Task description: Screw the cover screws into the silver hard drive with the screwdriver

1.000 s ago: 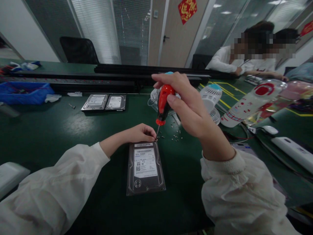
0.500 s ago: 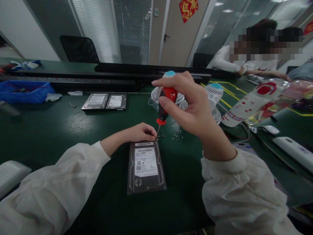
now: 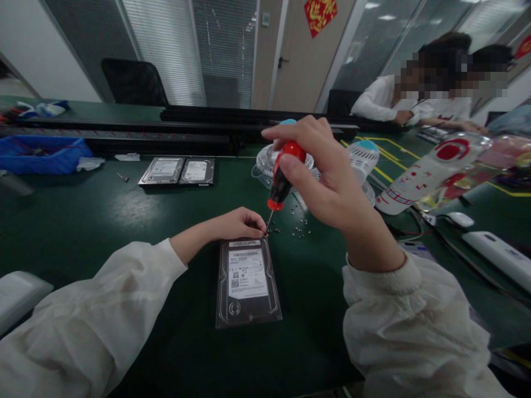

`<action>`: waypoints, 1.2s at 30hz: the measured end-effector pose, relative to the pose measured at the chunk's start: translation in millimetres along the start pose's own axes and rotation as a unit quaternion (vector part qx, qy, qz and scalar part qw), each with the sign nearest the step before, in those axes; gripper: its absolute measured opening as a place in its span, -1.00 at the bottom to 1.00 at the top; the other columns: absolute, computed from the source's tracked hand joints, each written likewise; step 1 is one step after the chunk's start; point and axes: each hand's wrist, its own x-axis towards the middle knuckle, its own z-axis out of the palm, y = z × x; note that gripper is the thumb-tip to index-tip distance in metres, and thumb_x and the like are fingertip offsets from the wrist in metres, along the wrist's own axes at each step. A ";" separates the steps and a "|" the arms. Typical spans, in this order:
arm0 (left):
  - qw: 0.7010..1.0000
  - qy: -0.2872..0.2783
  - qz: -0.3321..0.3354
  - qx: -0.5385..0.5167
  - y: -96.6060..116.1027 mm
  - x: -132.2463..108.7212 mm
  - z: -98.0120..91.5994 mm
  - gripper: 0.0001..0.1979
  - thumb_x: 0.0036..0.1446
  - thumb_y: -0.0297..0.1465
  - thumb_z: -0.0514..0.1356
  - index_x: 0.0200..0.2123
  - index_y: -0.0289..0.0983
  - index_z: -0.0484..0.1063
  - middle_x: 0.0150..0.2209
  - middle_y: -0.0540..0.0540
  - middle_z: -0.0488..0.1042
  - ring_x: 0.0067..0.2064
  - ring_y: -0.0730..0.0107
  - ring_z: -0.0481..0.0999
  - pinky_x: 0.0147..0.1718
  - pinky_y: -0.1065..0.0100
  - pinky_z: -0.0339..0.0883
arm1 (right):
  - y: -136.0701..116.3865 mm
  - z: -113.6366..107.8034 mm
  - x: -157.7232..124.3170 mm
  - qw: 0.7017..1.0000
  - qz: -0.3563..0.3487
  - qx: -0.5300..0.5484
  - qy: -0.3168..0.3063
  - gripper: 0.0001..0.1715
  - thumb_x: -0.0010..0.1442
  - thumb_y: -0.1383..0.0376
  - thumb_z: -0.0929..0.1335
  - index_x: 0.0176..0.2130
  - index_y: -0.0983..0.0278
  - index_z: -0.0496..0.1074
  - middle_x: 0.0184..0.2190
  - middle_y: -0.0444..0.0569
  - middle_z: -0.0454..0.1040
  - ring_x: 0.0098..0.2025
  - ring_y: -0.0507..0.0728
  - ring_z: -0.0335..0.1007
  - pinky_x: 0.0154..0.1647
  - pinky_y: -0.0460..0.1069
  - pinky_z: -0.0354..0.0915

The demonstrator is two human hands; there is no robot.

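A hard drive (image 3: 248,282) with a white label lies flat on the green table. My right hand (image 3: 317,166) grips a red and black screwdriver (image 3: 282,182), tilted, its tip down at the drive's far right corner. At that same corner and along the far edge is my left hand (image 3: 243,224), its fingers curled and pinched near the screwdriver's tip. What sits between those fingertips is too small to make out. Small screws (image 3: 299,228) are scattered just beyond the drive, to the right.
Two more hard drives (image 3: 177,171) lie at the back left, near a blue bin (image 3: 43,153). White fans (image 3: 363,157), a bottle (image 3: 431,174), cables and a white power strip (image 3: 500,257) are on the right. Two people sit at the far right.
The screwdriver's handle has tipped slightly to the right, and my right hand has shifted and turned with it. My left hand and the hard drive have stayed in place.
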 end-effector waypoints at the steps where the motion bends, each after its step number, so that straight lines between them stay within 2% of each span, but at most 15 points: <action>1: 1.000 0.000 0.000 0.000 -0.8 0.2 -0.1 -0.92 0.09 -0.39 0.37 -0.37 -0.27 0.58 -0.31 -0.01 0.62 -0.30 0.40 0.56 -0.19 0.29 0.41 | -0.3 -0.7 -0.4 1.000 0.005 0.017 -0.009 -0.61 0.42 0.15 0.24 0.12 0.17 0.46 0.05 0.03 0.57 0.07 0.24 0.42 0.20 0.25 0.30; 3: 1.000 0.001 0.000 0.001 -2.2 0.4 -0.5 -0.92 0.09 -0.38 0.38 -0.37 -0.27 0.58 -0.30 -0.02 0.62 -0.29 0.39 0.56 -0.18 0.29 0.41 | -1.1 -1.5 -1.3 0.999 0.015 0.041 -0.021 -0.58 0.42 0.17 0.22 0.18 0.13 0.42 0.09 0.00 0.56 0.12 0.24 0.41 0.23 0.23 0.30; 7: 1.000 0.000 -0.003 0.003 -3.1 0.5 -1.5 -0.91 0.09 -0.37 0.39 -0.36 -0.26 0.58 -0.28 -0.02 0.63 -0.28 0.38 0.57 -0.17 0.28 0.42 | -1.7 -1.1 -2.3 1.000 0.026 0.002 -0.006 -0.64 0.38 0.11 0.30 0.08 0.14 0.48 -0.03 -0.01 0.59 -0.01 0.24 0.45 0.15 0.22 0.37; 12: 1.000 -0.002 0.000 0.001 -2.3 0.6 -1.3 -0.90 0.08 -0.36 0.40 -0.36 -0.26 0.58 -0.29 -0.02 0.62 -0.29 0.39 0.57 -0.16 0.27 0.42 | 1.2 -1.0 -2.8 0.997 0.023 0.069 -0.035 -0.53 0.40 0.12 0.24 0.23 0.10 0.38 0.10 -0.01 0.55 0.14 0.25 0.44 0.26 0.23 0.31; 14: 1.000 -0.001 0.000 0.001 -2.3 0.8 -0.9 -0.89 0.08 -0.36 0.40 -0.36 -0.27 0.58 -0.31 -0.01 0.61 -0.30 0.39 0.56 -0.17 0.28 0.41 | 1.7 -0.8 -2.6 0.997 0.025 0.073 -0.027 -0.53 0.39 0.15 0.26 0.23 0.11 0.40 0.06 -0.01 0.57 0.09 0.25 0.47 0.21 0.22 0.35; 18: 1.000 0.003 -0.001 -0.001 -2.2 0.9 -0.1 -0.91 0.07 -0.38 0.39 -0.37 -0.27 0.57 -0.31 -0.02 0.62 -0.31 0.40 0.56 -0.18 0.29 0.40 | 0.5 0.0 -1.8 1.000 0.006 0.011 0.007 -0.61 0.35 0.12 0.34 0.10 0.17 0.51 -0.01 0.01 0.61 -0.07 0.22 0.48 0.08 0.20 0.40; 24: 1.000 0.001 -0.005 -0.001 -1.3 0.4 -0.6 -0.88 0.06 -0.35 0.40 -0.37 -0.27 0.57 -0.32 -0.01 0.61 -0.30 0.38 0.56 -0.21 0.29 0.40 | -1.2 -1.2 -1.1 0.999 0.009 0.037 -0.018 -0.52 0.39 0.18 0.24 0.23 0.11 0.42 0.09 -0.05 0.60 0.09 0.24 0.45 0.25 0.26 0.32; 27: 1.000 -0.004 -0.004 -0.001 -0.1 -0.3 -0.7 -0.87 0.06 -0.34 0.40 -0.36 -0.27 0.57 -0.31 -0.01 0.61 -0.29 0.37 0.56 -0.19 0.28 0.41 | -1.2 -1.2 -1.2 1.000 0.003 0.015 0.009 -0.59 0.36 0.16 0.31 0.13 0.16 0.51 -0.02 -0.02 0.64 -0.06 0.23 0.48 0.14 0.24 0.38; 29: 1.000 -0.005 -0.004 0.000 1.4 -1.1 -0.2 -0.88 0.07 -0.34 0.40 -0.36 -0.27 0.57 -0.31 -0.01 0.61 -0.30 0.37 0.56 -0.19 0.28 0.41 | -1.0 -1.0 -1.4 1.000 0.002 -0.003 0.019 -0.61 0.35 0.11 0.33 0.08 0.18 0.53 -0.02 0.00 0.64 -0.12 0.21 0.46 0.11 0.23 0.39; 33: 1.000 0.001 -0.009 0.004 4.3 -2.1 1.5 -0.89 0.07 -0.36 0.38 -0.36 -0.27 0.57 -0.34 -0.01 0.60 -0.33 0.38 0.55 -0.22 0.28 0.39 | -0.4 -1.0 -2.2 0.999 0.007 0.042 -0.012 -0.54 0.42 0.13 0.23 0.21 0.12 0.43 0.10 -0.03 0.59 0.08 0.22 0.45 0.23 0.24 0.33; 36: 1.000 0.002 -0.009 0.007 4.9 -2.1 2.0 -0.89 0.07 -0.35 0.38 -0.36 -0.26 0.57 -0.34 -0.01 0.60 -0.33 0.37 0.55 -0.22 0.28 0.39 | -0.7 -0.9 -2.2 0.999 0.009 0.048 -0.012 -0.55 0.38 0.17 0.27 0.20 0.15 0.45 0.07 -0.02 0.61 0.07 0.22 0.47 0.22 0.21 0.35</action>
